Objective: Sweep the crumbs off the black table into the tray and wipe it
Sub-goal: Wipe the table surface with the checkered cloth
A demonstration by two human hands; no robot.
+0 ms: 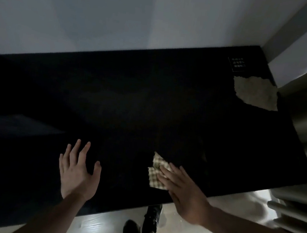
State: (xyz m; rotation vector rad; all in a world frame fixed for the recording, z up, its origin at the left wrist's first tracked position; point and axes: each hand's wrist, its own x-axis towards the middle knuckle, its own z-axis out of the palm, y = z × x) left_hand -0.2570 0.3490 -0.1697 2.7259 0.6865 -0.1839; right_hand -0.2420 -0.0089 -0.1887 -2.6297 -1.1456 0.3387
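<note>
Checked cloth, beige and cream (157,173), lay crumpled under our right hand (183,192), whose straight fingers (164,175) pressed flat on it without curling round it. The cloth sat on the black table (131,104) close to the near edge, its far corner poking out beyond our fingertips. Off to the left of that hand, well apart from the cloth, our left hand (77,171) was spread wide, fingers splayed and holding nothing; we could not tell whether the palm touched the tabletop or hung just above it. Far beyond the right hand, at the table's far right corner, a pale rough-edged patch (257,93) showed, and we could not tell what it was. Just past it was a small dark label with white print (237,64), too small to read. Below the near edge, under the right wrist, dark shoes (142,228) stood on a light floor (100,227). We could make out no tray and no crumbs on the dark surface.
</note>
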